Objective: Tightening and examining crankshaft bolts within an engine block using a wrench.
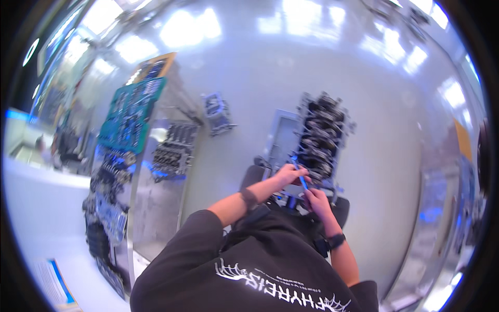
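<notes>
An engine block (339,140) with a dark crankshaft (318,138) lying in it stands just in front of me, beyond my hands. A thin blue strip-like piece (303,182) slants between my hands at the near end of the block; its exact kind is too blurred to tell. My left hand (288,176) is closed around the upper part of this piece, fingers bent next to the crankshaft. Lower down and to the right, my right hand (318,202) pinches its near end. Both palms are turned away, so part of the grip is hidden.
A grey rectangular tray (284,136) sits along the block's left side. To the left, a metal bench (156,208) carries a green tool tray (130,112) and engine parts (110,174). A cylinder head (174,151) and another metal casting (217,112) are near it. A cabinet (436,208) stands at right.
</notes>
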`<state>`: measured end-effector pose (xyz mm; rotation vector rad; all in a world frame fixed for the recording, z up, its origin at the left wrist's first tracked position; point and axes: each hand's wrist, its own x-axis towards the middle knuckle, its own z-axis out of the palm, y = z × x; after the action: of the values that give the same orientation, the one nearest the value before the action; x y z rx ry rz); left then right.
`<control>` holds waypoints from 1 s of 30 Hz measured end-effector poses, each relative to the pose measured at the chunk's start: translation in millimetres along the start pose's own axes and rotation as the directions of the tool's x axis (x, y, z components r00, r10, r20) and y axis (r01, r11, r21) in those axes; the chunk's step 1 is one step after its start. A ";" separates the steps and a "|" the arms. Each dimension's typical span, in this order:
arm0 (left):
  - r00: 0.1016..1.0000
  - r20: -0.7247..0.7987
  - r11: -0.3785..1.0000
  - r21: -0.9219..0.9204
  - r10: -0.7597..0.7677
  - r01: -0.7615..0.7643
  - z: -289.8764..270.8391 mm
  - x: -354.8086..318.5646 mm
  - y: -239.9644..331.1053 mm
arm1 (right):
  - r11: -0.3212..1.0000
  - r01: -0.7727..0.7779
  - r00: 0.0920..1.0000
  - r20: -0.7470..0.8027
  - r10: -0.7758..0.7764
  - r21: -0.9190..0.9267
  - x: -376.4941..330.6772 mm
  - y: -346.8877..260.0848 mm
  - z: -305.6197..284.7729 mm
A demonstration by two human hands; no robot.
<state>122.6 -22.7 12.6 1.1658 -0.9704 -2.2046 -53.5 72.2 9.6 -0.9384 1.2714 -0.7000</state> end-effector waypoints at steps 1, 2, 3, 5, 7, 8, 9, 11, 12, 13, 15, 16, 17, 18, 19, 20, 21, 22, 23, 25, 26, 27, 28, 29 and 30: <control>0.999 -0.027 1.000 -0.002 0.019 -0.019 -0.1 -4.0 10.2 | 0.999 -0.025 1.000 -0.016 0.026 0.031 -8.3 1.2 -3.3; 0.995 -0.097 0.996 -0.085 0.028 -0.037 4.7 -7.9 20.4 | 0.997 -0.056 0.998 -0.037 0.058 0.060 -12.8 -3.0 -6.2; 0.987 -0.159 0.985 -0.166 0.029 -0.055 5.6 -9.6 27.2 | 0.997 -0.051 0.998 -0.021 0.053 0.051 -9.7 -7.5 -6.6; 0.983 -0.152 0.968 -0.214 0.099 -0.131 -28.1 -10.6 30.9 | 0.997 -0.053 0.998 -0.038 0.056 0.060 -7.4 -12.4 -8.1; 0.983 -0.099 0.966 -0.195 0.155 -0.172 -43.5 -16.3 36.0 | 0.991 0.078 0.961 -0.274 -0.044 0.111 2.6 -7.3 -14.8; 0.986 -0.072 0.978 -0.134 0.152 -0.161 -46.4 -25.1 40.1 | 0.965 0.051 0.940 -0.340 0.041 0.258 3.1 -21.9 -18.8; 0.993 -0.027 0.993 -0.020 0.112 -0.113 -46.6 -35.8 43.2 | 0.927 0.141 0.940 -0.341 -0.015 0.349 3.8 -32.1 -22.8; 0.998 0.044 0.994 0.104 0.042 -0.046 -47.2 -49.3 39.0 | 0.837 0.130 0.922 -0.375 0.095 0.531 15.1 -46.9 -19.2; 0.994 0.108 0.977 0.209 0.020 -0.042 -46.4 -53.1 31.6 | 0.827 0.162 0.925 -0.374 0.062 0.539 21.3 -48.7 -14.9; 0.985 0.171 0.948 0.312 0.001 -0.055 -42.2 -52.3 27.0 | 0.886 0.145 0.934 -0.356 0.025 0.440 30.5 -39.2 -11.9; 0.986 0.144 0.917 0.399 -0.082 0.018 -31.0 -47.9 20.2 | 0.942 0.053 0.969 -0.245 0.032 0.332 35.6 -38.1 1.1; 0.987 0.089 0.876 0.475 -0.137 0.079 -25.1 -45.5 18.3 | 0.941 0.016 0.980 -0.191 0.052 0.338 36.8 -33.9 6.9; 0.997 0.001 0.865 0.497 -0.083 0.071 -17.0 -46.2 14.5 | 0.931 -0.003 0.988 -0.144 0.060 0.365 38.0 -30.6 13.4; 0.996 0.008 0.865 0.497 -0.090 0.074 -16.6 -43.8 8.5 | 0.921 -0.023 0.994 -0.094 0.064 0.389 38.2 -28.1 17.3; 0.999 -0.014 0.838 0.544 0.048 -0.033 -19.5 -38.5 2.3 | 0.920 -0.025 0.993 -0.100 0.069 0.391 36.1 -25.3 19.0; 0.982 -0.027 0.794 0.592 0.189 -0.137 -15.9 -36.9 7.2 | 0.925 -0.072 0.994 -0.050 0.098 0.373 34.7 -24.3 19.6; 0.967 -0.003 0.673 0.719 0.254 -0.175 -13.9 -37.7 12.4 | 0.929 -0.118 0.992 -0.001 0.126 0.351 32.6 -23.4 19.0; 0.968 0.001 0.673 0.718 0.251 -0.176 -11.0 -37.6 17.4 | 0.928 -0.118 0.992 -0.005 0.128 0.353 30.1 -22.5 17.6; 0.980 -0.037 0.635 0.767 0.195 -0.098 -4.9 -40.7 26.0 | 0.930 -0.143 0.989 0.018 0.146 0.340 27.7 -20.4 17.4; 0.987 -0.078 0.587 0.809 0.138 -0.018 -2.3 -39.6 28.2 | 0.929 -0.170 0.985 0.039 0.166 0.329 23.3 -16.2 14.8; 0.985 -0.073 0.561 0.827 0.159 -0.029 -3.2 -38.4 27.7 | 0.938 -0.149 0.989 0.028 0.148 0.312 21.2 -18.3 12.4; 0.982 -0.067 0.535 0.844 0.179 -0.040 -4.3 -37.8 27.1 | 0.947 -0.130 0.991 0.018 0.130 0.295 19.4 -19.9 10.4; 0.982 -0.066 0.533 0.845 0.175 -0.038 -6.2 -38.0 26.4 | 0.945 -0.131 0.991 0.016 0.132 0.299 17.7 -19.5 9.1; 0.982 -0.038 0.479 0.876 0.186 -0.057 -6.7 -38.8 27.2 | 0.946 -0.139 0.990 0.005 0.144 0.293 15.4 -19.1 7.2; 0.981 -0.009 0.423 0.903 0.194 -0.076 -7.5 -39.1 28.2 | 0.946 -0.149 0.988 -0.005 0.157 0.287 14.1 -18.7 5.6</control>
<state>151.8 -17.5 51.3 1.5072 -2.2607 -1.3533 -44.3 52.4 19.6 -0.5885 1.2141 -0.7528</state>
